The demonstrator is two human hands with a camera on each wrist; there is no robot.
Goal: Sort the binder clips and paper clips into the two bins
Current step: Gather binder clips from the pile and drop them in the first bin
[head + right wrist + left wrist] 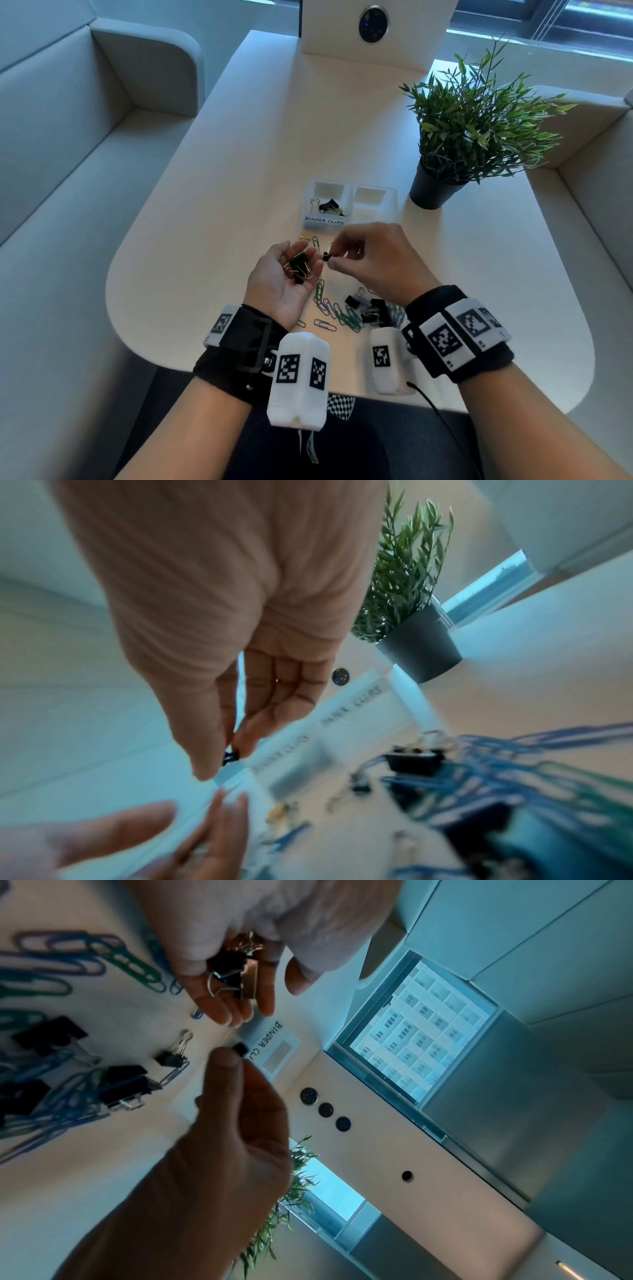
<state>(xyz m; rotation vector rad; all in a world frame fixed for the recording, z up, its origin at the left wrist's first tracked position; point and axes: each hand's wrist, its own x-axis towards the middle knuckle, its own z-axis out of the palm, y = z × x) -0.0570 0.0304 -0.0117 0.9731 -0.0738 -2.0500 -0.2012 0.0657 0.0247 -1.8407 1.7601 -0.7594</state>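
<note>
a: why is the left hand [281, 279] turned palm up like that?

b: it looks like a cup. a few black binder clips [298, 266] lie in the palm, fingers loosely curved round them, so my guess is it collects several before one trip to the bin.

a: and the right hand [373, 262]?

b: at three o'clock of the left, just beside it. thumb and forefinger pinch one small black clip [326, 256], held between the two hands, probably about to go into the palm or straight to the bin.

a: where's the rest of the sorting?

b: the mixed pile [356, 310] sits on the table [212, 219] at six o'clock of the right hand, near the wrists: green, blue and purple paper clips [325, 323] tangled with more black clips. a few strays lie at twelve o'clock of the left hand, in front of the bins.

a: any writing?

b: the left bin [323, 222] reads "binder clips" in hand lettering and already holds some black ones. the right bin [375, 200], touching it at three o'clock, has its front hidden behind the right hand in the head view; the right wrist view shows a label that seems to say "paper clips", but it's blurred.

a: anything else?

b: a potted plant [476, 130] at two o'clock of the bins, well apart from the pile.
</note>
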